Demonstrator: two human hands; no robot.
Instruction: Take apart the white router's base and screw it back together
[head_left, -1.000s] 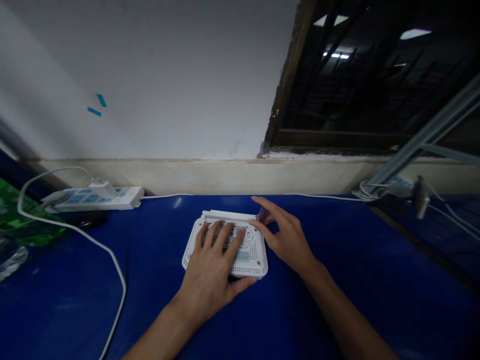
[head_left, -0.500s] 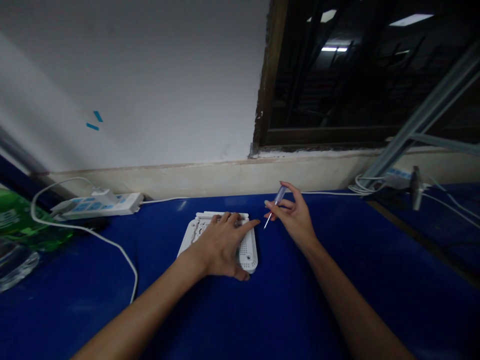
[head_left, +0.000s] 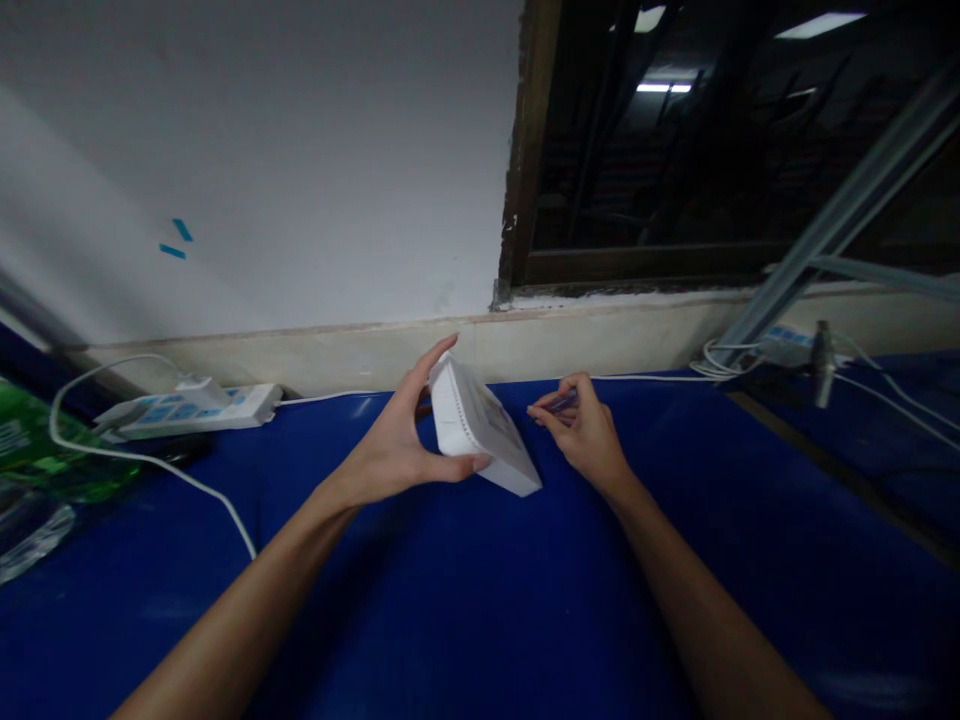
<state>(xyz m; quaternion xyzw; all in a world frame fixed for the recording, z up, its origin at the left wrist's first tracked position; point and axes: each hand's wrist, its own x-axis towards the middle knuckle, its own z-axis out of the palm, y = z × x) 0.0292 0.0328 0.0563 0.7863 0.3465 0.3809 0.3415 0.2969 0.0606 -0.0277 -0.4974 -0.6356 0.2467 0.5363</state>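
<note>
A white router-like box point(head_left: 480, 432) with vent holes is tilted up on its edge above the blue table point(head_left: 465, 600). My left hand point(head_left: 390, 450) grips it, thumb under its near side and fingers over the far edge. Its labelled underside faces right. My right hand point(head_left: 585, 430) is just right of the box, fingers pinched around a small screwdriver point(head_left: 561, 403) with a clear purple handle, which points toward the box.
A white power strip point(head_left: 191, 408) with a plug and white cable point(head_left: 150, 460) lies at the back left. A green packet point(head_left: 37, 450) sits at the far left. More cables and a metal frame point(head_left: 817, 250) stand at the back right, beside a dark window.
My left hand has lifted the box from lying flat and tipped it up on edge. My right hand picked up the screwdriver and now holds it lower, close to the box.
</note>
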